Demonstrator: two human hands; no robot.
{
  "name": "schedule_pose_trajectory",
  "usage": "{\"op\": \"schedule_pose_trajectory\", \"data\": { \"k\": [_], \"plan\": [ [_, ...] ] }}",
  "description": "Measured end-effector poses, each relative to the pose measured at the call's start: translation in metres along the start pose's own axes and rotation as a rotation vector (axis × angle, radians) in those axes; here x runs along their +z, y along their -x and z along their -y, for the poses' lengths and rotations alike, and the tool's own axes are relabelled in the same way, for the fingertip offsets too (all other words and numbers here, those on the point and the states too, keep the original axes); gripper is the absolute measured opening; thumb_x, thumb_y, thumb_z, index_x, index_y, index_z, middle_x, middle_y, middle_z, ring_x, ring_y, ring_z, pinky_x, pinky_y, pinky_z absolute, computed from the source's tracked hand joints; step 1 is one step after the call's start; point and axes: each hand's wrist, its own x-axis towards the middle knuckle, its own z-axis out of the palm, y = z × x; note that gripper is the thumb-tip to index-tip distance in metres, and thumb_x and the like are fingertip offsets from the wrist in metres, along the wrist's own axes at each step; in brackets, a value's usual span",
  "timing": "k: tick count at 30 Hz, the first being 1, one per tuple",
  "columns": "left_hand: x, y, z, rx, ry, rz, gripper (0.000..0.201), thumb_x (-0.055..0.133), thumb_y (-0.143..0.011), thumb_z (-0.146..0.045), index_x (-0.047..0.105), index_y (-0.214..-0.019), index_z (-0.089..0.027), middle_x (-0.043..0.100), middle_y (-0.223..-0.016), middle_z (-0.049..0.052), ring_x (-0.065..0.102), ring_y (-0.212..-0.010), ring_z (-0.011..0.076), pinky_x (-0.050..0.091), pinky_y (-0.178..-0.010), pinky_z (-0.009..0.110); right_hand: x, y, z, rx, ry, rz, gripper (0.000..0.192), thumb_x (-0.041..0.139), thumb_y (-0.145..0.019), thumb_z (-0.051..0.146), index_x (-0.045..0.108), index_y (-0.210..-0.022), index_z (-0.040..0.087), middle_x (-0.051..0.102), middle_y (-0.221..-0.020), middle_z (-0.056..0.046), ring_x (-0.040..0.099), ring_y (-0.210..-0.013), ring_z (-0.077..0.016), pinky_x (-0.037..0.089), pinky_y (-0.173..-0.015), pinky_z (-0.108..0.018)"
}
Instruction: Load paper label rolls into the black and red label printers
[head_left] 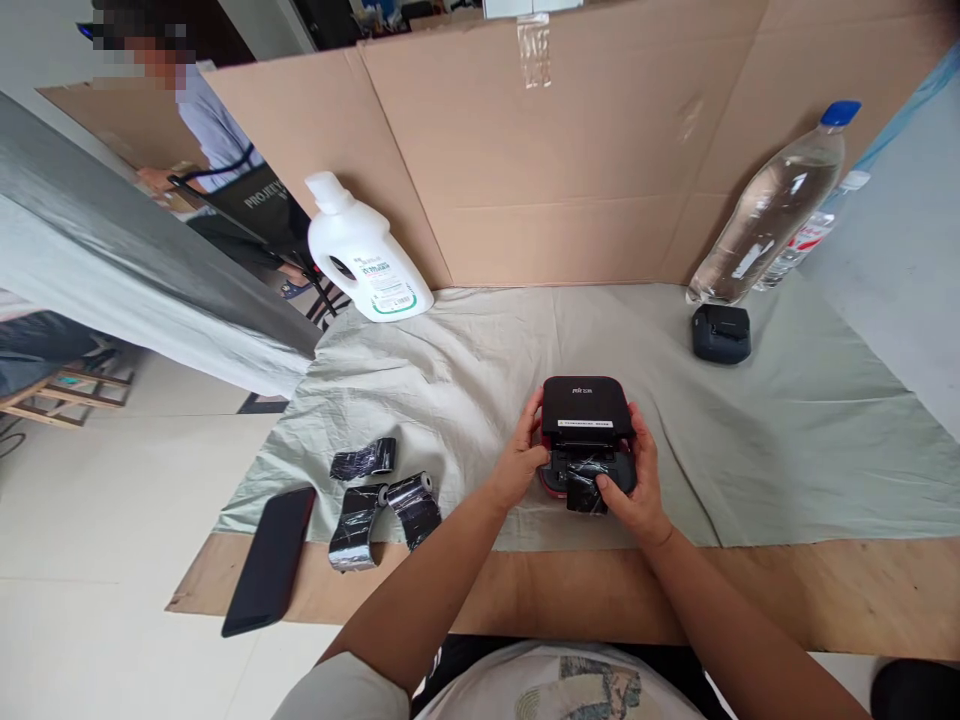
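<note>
In the head view, a small black and red machine [587, 403] sits near the middle of the table's front edge, on the grey-green cloth [480, 380] that covers most of the table [540, 585]; a strip of bare wood shows along the front. The left hand [521, 465] grips the machine's left side, its fingers along the edge and the thumb on the front left part. The right hand [640, 497] has its fingers clamped on the right side, with the thumb pressing on a shiny black film strip [586, 490] that hangs over the machine's front. Toward the table's front left corner lie three rolls of black film: a back roll [364, 459], and in front of it a left roll [354, 525] close beside a right roll [416, 508]. A black phone [270, 560] lies at that corner, across cloth and wood. At the back left corner stands a white jug [367, 255] with a handle. Near the back right corner stand a large clear bottle [784, 205] with a blue cap and a smaller bottle [801, 245] partly behind it; a small black box [721, 335] lies just in front. A cardboard sheet [570, 150] rises along the back edge.
</note>
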Motion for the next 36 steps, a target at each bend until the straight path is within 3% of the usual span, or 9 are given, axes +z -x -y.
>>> {"op": "schedule_pose_trajectory", "data": {
  "k": [2,4,9,16,20,23,29,32,36],
  "plan": [
    [-0.001,-0.001,0.0,0.012,0.017,0.009,0.102,0.053,-0.06,-0.011,0.018,-0.152,-0.037,0.023,-0.16,-0.002,0.033,-0.14,0.0248,0.04,-0.106,0.037,0.001,0.0,-0.003,-0.008,-0.044,-0.004,0.083,0.056,-0.085,0.046,0.011,-0.153,0.029,0.017,-0.161,-0.009,0.021,-0.148,-0.0316,0.027,-0.118,-0.055],
    [-0.002,-0.002,0.002,0.038,0.027,0.004,0.1,0.054,-0.06,-0.013,0.019,-0.151,-0.036,0.021,-0.161,-0.002,0.033,-0.14,0.0249,0.04,-0.107,0.038,0.001,0.0,-0.006,-0.033,-0.021,-0.006,0.077,0.055,-0.085,0.052,0.022,-0.15,0.028,0.025,-0.158,-0.01,0.026,-0.146,-0.0332,0.025,-0.118,-0.057],
    [-0.003,-0.005,0.005,0.06,-0.081,0.011,0.074,0.056,-0.067,-0.018,0.044,-0.139,-0.031,0.041,-0.15,0.002,0.042,-0.133,0.0266,0.039,-0.108,0.042,-0.004,-0.001,-0.013,-0.085,0.093,-0.012,0.071,0.044,-0.083,0.071,0.042,-0.139,0.028,0.034,-0.153,-0.009,0.032,-0.142,-0.0356,0.028,-0.115,-0.06],
    [0.013,-0.01,-0.033,0.244,-0.762,-0.266,0.031,0.055,-0.073,-0.017,0.07,-0.1,-0.022,0.062,-0.117,0.008,0.051,-0.117,0.0285,0.034,-0.108,0.045,-0.005,-0.001,-0.017,-0.113,0.01,-0.015,0.073,0.027,-0.085,0.077,0.043,-0.138,0.029,0.034,-0.153,-0.008,0.034,-0.141,-0.0337,0.028,-0.115,-0.057],
    [0.03,-0.03,-0.045,0.209,-1.081,-0.001,0.027,0.053,-0.081,-0.02,0.072,-0.099,-0.025,0.071,-0.104,0.006,0.058,-0.106,0.029,0.032,-0.106,0.046,-0.007,-0.002,-0.02,-0.126,0.015,-0.015,0.071,0.028,-0.087,0.075,0.043,-0.138,0.028,0.036,-0.151,-0.009,0.035,-0.139,-0.0341,0.028,-0.114,-0.058],
    [0.041,-0.049,-0.041,0.143,-1.226,0.146,0.02,0.063,-0.074,-0.02,0.072,-0.091,-0.024,0.073,-0.102,0.009,0.056,-0.112,0.0336,0.025,-0.109,0.049,-0.008,0.0,-0.022,-0.125,0.024,-0.021,0.071,0.028,-0.087,0.074,0.043,-0.137,0.026,0.037,-0.15,-0.01,0.036,-0.138,-0.0337,0.029,-0.114,-0.058],
    [0.06,-0.063,-0.041,0.01,-1.468,0.15,0.01,0.074,-0.061,-0.011,0.071,-0.07,-0.015,0.071,-0.088,0.019,0.055,-0.11,0.0427,0.028,-0.102,0.053,-0.011,0.0,-0.023,-0.156,0.029,-0.026,0.063,0.031,-0.09,0.068,0.045,-0.136,0.026,0.04,-0.149,-0.009,0.037,-0.138,-0.0319,0.03,-0.114,-0.054],
    [0.064,-0.054,-0.048,0.04,-1.437,0.089,0.022,0.072,-0.064,-0.014,0.073,-0.086,-0.014,0.071,-0.097,0.017,0.058,-0.108,0.0399,0.032,-0.101,0.051,-0.011,-0.001,-0.024,-0.181,0.017,-0.031,0.06,0.035,-0.091,0.065,0.047,-0.136,0.026,0.041,-0.147,-0.01,0.04,-0.135,-0.0327,0.03,-0.113,-0.055],
    [0.055,-0.027,-0.058,0.152,-1.094,0.06,0.038,0.069,-0.069,-0.018,0.068,-0.107,-0.021,0.07,-0.105,0.007,0.063,-0.1,0.0279,0.043,-0.097,0.041,-0.011,-0.001,-0.027,-0.192,0.017,-0.022,0.06,0.037,-0.091,0.063,0.047,-0.137,0.025,0.042,-0.146,-0.011,0.04,-0.134,-0.0344,0.03,-0.111,-0.057]
  ]
}}
